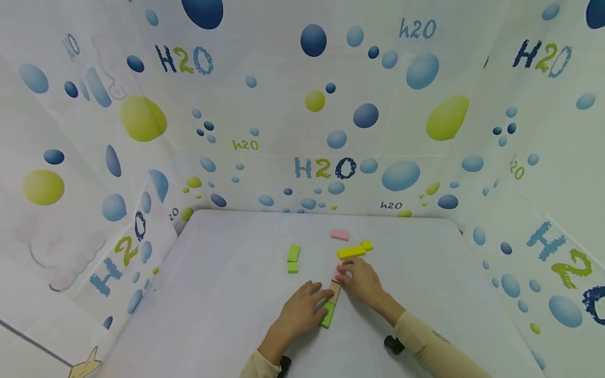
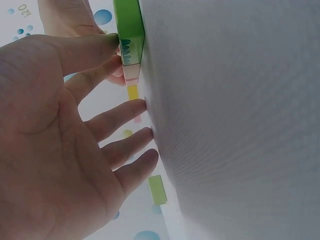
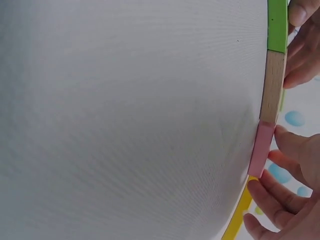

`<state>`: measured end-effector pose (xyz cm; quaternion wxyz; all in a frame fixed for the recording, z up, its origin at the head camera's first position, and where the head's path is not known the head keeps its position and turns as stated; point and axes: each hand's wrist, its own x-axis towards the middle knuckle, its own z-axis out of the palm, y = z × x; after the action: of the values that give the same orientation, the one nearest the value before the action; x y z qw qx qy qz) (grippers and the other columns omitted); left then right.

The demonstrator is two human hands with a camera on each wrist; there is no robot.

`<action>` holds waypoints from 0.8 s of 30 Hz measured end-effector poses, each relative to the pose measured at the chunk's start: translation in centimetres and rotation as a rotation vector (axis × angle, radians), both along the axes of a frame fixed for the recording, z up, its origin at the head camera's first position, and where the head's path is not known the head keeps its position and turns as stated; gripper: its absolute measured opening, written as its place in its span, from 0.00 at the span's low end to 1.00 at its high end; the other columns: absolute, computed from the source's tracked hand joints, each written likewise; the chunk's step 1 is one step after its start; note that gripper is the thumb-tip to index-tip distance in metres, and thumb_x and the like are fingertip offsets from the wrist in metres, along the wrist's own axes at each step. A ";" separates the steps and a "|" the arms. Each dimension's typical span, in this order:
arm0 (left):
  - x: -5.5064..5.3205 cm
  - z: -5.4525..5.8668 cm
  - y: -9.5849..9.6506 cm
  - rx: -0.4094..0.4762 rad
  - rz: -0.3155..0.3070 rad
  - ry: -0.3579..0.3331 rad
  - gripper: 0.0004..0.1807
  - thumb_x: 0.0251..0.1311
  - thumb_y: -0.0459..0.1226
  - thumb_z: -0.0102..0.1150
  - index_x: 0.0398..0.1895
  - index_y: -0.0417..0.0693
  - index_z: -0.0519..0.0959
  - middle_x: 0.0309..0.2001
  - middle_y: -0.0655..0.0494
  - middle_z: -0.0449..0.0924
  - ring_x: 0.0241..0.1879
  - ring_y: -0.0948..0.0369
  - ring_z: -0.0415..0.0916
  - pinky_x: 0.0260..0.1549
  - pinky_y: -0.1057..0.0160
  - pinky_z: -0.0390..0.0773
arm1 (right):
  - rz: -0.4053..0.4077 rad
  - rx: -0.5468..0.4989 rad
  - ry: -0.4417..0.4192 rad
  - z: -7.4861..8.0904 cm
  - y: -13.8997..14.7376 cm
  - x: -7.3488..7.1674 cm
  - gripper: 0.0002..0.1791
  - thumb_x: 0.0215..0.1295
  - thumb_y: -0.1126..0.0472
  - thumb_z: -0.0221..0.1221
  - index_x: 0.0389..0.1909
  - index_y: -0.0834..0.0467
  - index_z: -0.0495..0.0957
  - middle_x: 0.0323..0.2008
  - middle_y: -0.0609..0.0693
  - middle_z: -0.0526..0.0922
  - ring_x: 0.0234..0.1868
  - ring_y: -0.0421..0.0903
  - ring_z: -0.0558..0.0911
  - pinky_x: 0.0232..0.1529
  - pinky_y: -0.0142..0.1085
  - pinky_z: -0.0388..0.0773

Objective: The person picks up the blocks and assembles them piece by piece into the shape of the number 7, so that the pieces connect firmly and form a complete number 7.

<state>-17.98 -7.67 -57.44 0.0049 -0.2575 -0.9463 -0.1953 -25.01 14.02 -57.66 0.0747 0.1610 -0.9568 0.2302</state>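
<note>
left grip (image 1: 299, 314) loose, touching green block (image 3: 277, 27) | right grip (image 1: 363, 279) pinching pink block (image 3: 261, 150) | grained, oblong wooden block (image 3: 272, 85) between

Coloured blocks on a white table

The white table (image 1: 212, 294) bears a plain wooden block (image 3: 273, 85). A green block (image 3: 277, 25) meets its near end, a pink block (image 3: 261, 150) its far end. Beyond it lie a long yellow block (image 1: 351, 253), a small yellow block (image 1: 367, 245) and, farthest off, a second pink block (image 1: 340, 234). To its left, well apart, lie two green blocks (image 1: 294, 253).
</note>
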 end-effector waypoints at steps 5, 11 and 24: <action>0.0 0.1 0.0 0.004 0.002 -0.012 0.22 0.69 0.43 0.64 0.66 0.62 0.80 0.67 0.46 0.77 0.70 0.43 0.71 0.69 0.46 0.71 | 0.000 -0.028 -0.011 0.2 0.2 0.2 0.18 0.64 0.52 0.73 0.51 0.56 0.89 0.53 0.53 0.85 0.55 0.55 0.83 0.57 0.53 0.82; 0.1 0.1 0.0 0.006 0.003 -0.005 0.22 0.69 0.43 0.64 0.66 0.61 0.80 0.67 0.46 0.77 0.70 0.43 0.71 0.69 0.46 0.71 | 0.018 -0.058 -0.032 0.2 0.4 0.0 0.21 0.63 0.54 0.73 0.56 0.54 0.87 0.59 0.55 0.84 0.60 0.57 0.82 0.61 0.56 0.79; 0.1 0.2 -0.1 0.010 0.000 -0.004 0.22 0.69 0.43 0.64 0.66 0.60 0.80 0.67 0.46 0.77 0.70 0.43 0.71 0.69 0.46 0.71 | 0.050 -0.067 -0.011 -0.2 0.7 -0.3 0.20 0.62 0.55 0.74 0.55 0.55 0.88 0.56 0.54 0.84 0.59 0.57 0.81 0.63 0.56 0.78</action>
<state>-17.88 -7.76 -57.26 0.0041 -0.2571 -0.9453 -0.2006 -25.33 14.69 -57.89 0.0690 0.1810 -0.9446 0.2648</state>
